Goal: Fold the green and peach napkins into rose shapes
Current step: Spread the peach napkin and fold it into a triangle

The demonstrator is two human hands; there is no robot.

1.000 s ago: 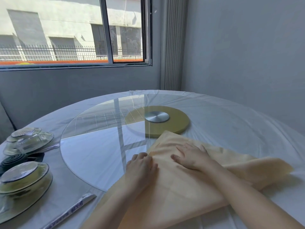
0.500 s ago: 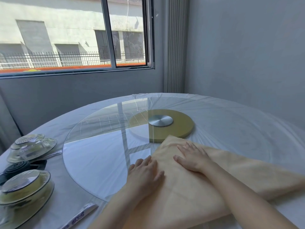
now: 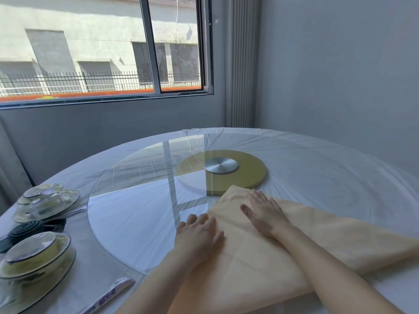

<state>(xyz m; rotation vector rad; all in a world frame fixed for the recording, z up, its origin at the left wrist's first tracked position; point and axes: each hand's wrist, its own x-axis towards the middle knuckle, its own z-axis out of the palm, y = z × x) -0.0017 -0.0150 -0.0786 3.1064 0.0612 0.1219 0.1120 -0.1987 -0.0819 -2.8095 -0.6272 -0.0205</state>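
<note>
The peach napkin point(image 3: 322, 241) lies folded into a triangle on the near side of the table, its point toward the turntable centre. My left hand point(image 3: 199, 236) rests palm down on its left edge, fingers spread, partly on the glass. My right hand point(image 3: 264, 211) presses flat on the napkin near its far tip, fingers apart. Neither hand grips anything. No green napkin is in view.
A round glass turntable point(image 3: 136, 211) with a yellow disc point(image 3: 249, 175) and metal hub sits mid-table on the white cloth. Wrapped dish sets point(image 3: 34, 261) point(image 3: 47, 200), a dark coiled object point(image 3: 27, 230) and wrapped chopsticks point(image 3: 111, 295) lie at the left.
The napkin's raised right flap has come down flat. My left hand opened from a loose fist to flat fingers, and my right hand slid slightly toward the tip.
</note>
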